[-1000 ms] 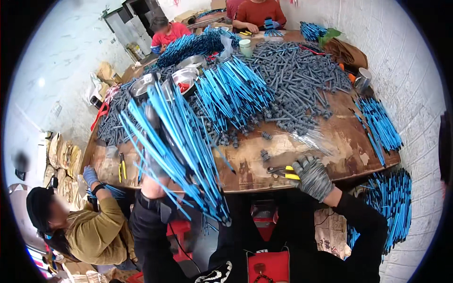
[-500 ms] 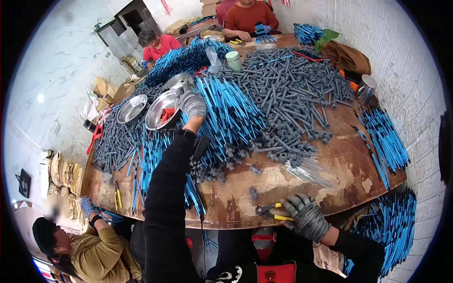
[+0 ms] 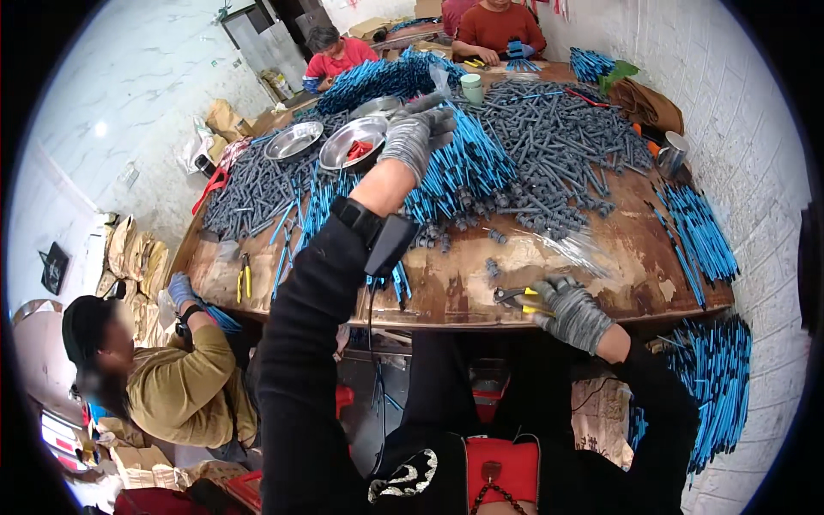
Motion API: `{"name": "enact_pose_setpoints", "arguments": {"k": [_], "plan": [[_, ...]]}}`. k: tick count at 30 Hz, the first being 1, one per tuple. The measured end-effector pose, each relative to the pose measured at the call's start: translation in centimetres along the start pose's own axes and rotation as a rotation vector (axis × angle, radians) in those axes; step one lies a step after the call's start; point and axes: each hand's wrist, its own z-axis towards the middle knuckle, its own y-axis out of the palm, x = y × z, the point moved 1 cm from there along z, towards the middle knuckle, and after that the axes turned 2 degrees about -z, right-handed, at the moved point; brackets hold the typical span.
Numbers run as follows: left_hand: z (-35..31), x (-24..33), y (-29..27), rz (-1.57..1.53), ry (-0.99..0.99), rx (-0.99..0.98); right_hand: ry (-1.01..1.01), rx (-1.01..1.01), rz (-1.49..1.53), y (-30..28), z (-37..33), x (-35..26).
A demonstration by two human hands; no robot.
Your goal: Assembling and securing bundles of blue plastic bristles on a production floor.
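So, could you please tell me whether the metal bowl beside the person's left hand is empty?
No, several red pieces lie inside the metal bowl beside the left hand.

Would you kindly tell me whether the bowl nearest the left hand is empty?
Not empty, but not full: red pieces lie in the bowl, with bare metal showing.

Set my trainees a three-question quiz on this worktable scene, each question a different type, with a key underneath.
1. What colour are the pieces in the steel bowl beside the person's left hand?
2. True or false: the person's right hand holds yellow-handled pliers.
3. Choose one. The loose parts heaped right of the blue rods are: a) white; b) grey; c) green.

Key: 1. Red. 2. True. 3. b.
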Motion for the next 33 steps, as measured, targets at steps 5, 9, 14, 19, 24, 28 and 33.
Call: {"name": "enact_pose_setpoints", "arguments": {"k": [5,9,14,19,24,28,33], "plan": [[-7.9,-3.3,3.3,-0.418,-0.035,-0.166,0.138,0.229,1.353,-1.3,1.2,-7.3],[-17.5,-6.5,3.9,-0.161,0.357,0.092,0.200,0.264,1.914,-3.9,3.3,-5.9],[-29.8,-16.3,5.0,0.034,-0.208,-0.363,0.226,0.289,2.120,-0.5,3.0,-1.9],[-36.4,-17.4,8.8,0.036,-0.380,-0.475,0.283,0.365,2.322,2.4,2.2,-3.5],[-38.1,-15.8,9.2,-0.077,-0.398,-0.429,0.242,0.706,2.490,4.5,1.2,-5.1],[-37.9,-16.1,8.9,-0.085,-0.463,-0.413,0.265,0.817,1.859,4.2,0.2,-5.5],[-38.7,-18.5,9.1,-0.196,-0.491,-0.456,0.174,0.657,0.979,4.6,-2.0,-7.2]]}}
